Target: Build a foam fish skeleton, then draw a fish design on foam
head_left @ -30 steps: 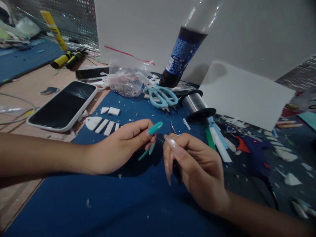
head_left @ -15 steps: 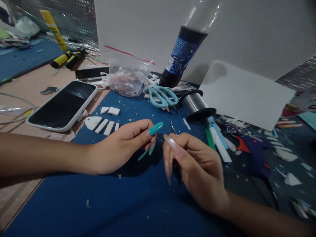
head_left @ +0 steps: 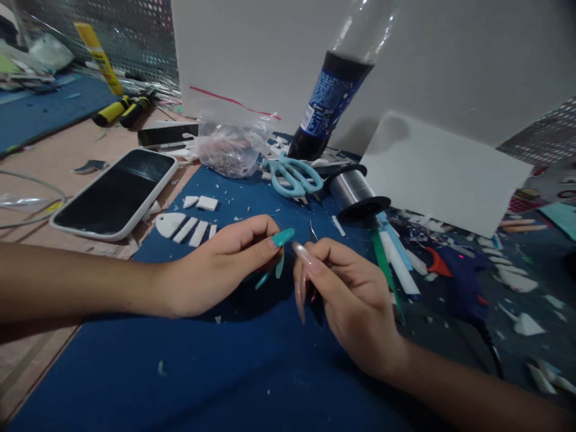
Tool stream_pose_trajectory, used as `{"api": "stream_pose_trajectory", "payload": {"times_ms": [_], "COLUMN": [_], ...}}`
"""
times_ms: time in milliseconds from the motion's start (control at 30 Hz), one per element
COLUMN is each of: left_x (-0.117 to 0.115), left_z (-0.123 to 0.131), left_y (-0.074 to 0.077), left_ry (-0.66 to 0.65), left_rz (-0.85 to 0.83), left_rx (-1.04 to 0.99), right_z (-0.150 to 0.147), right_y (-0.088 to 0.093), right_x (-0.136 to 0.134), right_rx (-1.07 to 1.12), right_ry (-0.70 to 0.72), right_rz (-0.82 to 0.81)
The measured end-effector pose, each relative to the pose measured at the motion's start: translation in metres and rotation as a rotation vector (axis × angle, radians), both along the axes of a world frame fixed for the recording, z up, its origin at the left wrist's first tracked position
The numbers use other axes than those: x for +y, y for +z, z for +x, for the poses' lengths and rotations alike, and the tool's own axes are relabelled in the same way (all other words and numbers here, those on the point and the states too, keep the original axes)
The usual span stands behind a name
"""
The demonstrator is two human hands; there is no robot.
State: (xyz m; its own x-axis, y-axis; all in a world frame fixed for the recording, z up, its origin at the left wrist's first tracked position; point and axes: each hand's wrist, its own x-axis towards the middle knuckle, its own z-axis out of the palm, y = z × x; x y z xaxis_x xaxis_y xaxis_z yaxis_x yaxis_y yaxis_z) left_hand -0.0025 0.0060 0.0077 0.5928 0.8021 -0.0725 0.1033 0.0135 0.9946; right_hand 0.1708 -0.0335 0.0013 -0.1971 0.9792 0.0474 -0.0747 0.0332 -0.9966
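Observation:
My left hand (head_left: 234, 264), with long turquoise nails, is closed in a pinch, thumb against the fingers. Facing it almost tip to tip, my right hand (head_left: 346, 294) pinches too, its nails long and pinkish. A thin strand ran between them a moment ago; at this instant the fingers mostly hide it. A curved metal tip (head_left: 312, 230) pokes up behind my right fingers; whether they hold it I cannot tell. Beyond my left hand, a rounded white piece with a hole (head_left: 170, 225) and several white strips (head_left: 198, 234) lie in a row on the blue mat (head_left: 180, 366).
Behind the hands are light-blue scissors (head_left: 292, 175), a spool of silvery strand (head_left: 353, 192), a clear zip bag (head_left: 229, 150) and a dark drink bottle (head_left: 328, 99). A phone (head_left: 114, 195) lies left. At right are a glue gun (head_left: 468, 279), a white sheet (head_left: 441, 174) and scattered scraps.
My right hand has moved slightly left and up, narrowing the gap to my left hand. The strand between them is now hardly visible.

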Motion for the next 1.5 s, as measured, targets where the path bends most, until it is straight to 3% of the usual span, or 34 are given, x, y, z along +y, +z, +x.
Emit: {"api": "stream_pose_trajectory", "payload": {"times_ms": [133,400,533,633,733,833,1033,1133,1200,1333,1500], "left_x": [-0.002,0.002,0.003,0.001,0.0,0.002,0.017,0.034,0.047,0.068,0.076], "left_z": [-0.003,-0.011,-0.013,-0.012,-0.01,-0.007,-0.004,0.003,0.011,0.028,0.035], "left_y": [0.0,0.005,0.013,0.017,0.016,0.012,0.012,0.016,0.018,0.016,0.011], "left_ry": [0.02,0.081,0.136,0.091,0.047,0.062,0.063,0.059,-0.004,-0.141,-0.259], "left_rz": [0.196,0.838,0.995,1.049,1.117,1.227,1.313,1.326,1.228,1.193,1.152], "left_rx": [0.088,0.283,0.297,0.264,0.257,0.27,0.456,0.831,1.122,1.193,1.234], "right_z": [-0.001,-0.001,0.001,0.002,0.002,0.001,-0.001,0.0,0.001,0.002,0.001], "right_y": [-0.002,-0.004,-0.004,-0.005,-0.005,-0.003,-0.002,-0.005,-0.007,-0.008,-0.008], "right_x": [0.001,0.002,0.0,0.0,-0.001,-0.002,0.0,0.004,0.006,0.006,0.006], "right_rx": [0.027,0.075,0.1,0.095,0.046,0.087,0.098,0.153,0.174,0.215,0.239], "right_ry": [0.032,0.108,0.157,0.172,0.211,0.245,0.047,-0.068,-0.105,-0.122,-0.137], "right_rz": [-0.019,-0.032,0.007,0.065,0.105,0.03,-0.016,-0.015,-0.032,-0.039,-0.044]}}
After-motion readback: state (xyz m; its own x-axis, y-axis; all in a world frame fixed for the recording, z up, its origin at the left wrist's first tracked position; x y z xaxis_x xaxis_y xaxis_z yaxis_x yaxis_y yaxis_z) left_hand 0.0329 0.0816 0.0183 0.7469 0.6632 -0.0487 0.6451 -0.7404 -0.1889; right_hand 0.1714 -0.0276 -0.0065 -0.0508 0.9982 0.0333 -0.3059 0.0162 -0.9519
